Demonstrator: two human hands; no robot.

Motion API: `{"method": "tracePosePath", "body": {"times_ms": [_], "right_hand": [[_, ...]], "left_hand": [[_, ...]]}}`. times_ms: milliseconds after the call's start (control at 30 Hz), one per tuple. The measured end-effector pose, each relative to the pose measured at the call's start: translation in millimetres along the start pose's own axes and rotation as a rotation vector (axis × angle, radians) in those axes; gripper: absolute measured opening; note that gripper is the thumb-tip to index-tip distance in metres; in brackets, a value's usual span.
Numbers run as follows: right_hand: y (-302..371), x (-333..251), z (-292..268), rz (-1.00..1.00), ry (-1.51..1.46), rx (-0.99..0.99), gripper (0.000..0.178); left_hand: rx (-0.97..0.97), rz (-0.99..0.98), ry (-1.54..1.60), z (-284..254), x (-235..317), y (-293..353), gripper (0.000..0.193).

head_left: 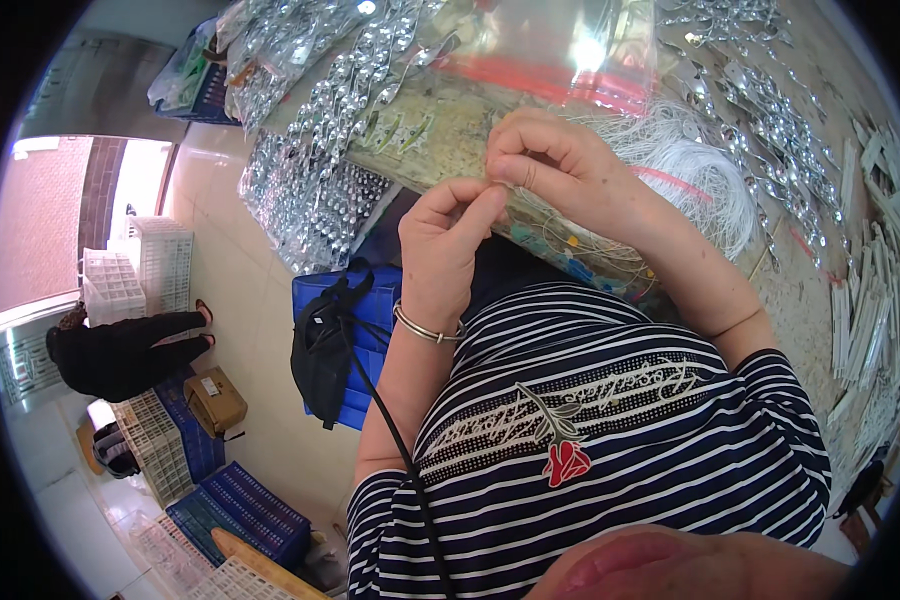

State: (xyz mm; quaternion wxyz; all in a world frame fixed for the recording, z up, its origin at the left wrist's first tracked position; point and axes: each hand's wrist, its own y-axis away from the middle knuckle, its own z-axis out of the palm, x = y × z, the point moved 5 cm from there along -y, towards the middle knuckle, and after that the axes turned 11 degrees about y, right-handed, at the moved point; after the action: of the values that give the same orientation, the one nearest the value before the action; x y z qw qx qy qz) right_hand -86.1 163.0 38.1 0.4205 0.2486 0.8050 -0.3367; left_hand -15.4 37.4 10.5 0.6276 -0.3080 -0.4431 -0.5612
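Observation:
Both hands meet fingertip to fingertip over the near edge of the worktable [452, 125]. My left hand [442, 238], with a bangle at its wrist, is closed in a pinch. Just above and to its right, my right hand [568, 172] pinches too, thumb against forefinger. Whatever lies between the fingers is too small to make out. Close to my right hand is a loose bundle of white string [712, 165]. Strands of shiny silver, faceted pieces [355, 75] lie beyond my left hand. Small green-and-white items [398, 132] rest on the table near them.
A clear plastic bag with a red edge [540, 60] lies at the back. More silver strands [770, 130] and pale thin strips [865, 290] spread to the right. A blue crate [355, 400] with a black bag stands at my left. A person [120, 350] is farther left, near crates.

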Motion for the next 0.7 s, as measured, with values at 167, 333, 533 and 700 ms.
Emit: {"method": "tracePosePath", "body": {"times_ms": [167,333,533,700], "right_hand": [[1.4,-2.6,-2.3,0.13,-0.159,0.04,0.009],[1.0,-9.3,-4.1,-0.018,0.108,0.069,0.009],[-0.3,-10.5,-11.4,-0.081,0.215,0.123,0.009],[0.0,-15.7,-15.9,-0.18,0.345,0.155,0.008]], "left_hand": [[0.054,0.09,-0.004,-1.2,4.7,-0.4,0.008],[0.045,0.173,-0.037,2.4,11.3,-2.3,0.009],[0.037,0.157,-0.096,3.8,10.2,-5.7,0.01],[-0.004,0.231,-0.21,5.9,11.1,-8.0,0.01]]}}
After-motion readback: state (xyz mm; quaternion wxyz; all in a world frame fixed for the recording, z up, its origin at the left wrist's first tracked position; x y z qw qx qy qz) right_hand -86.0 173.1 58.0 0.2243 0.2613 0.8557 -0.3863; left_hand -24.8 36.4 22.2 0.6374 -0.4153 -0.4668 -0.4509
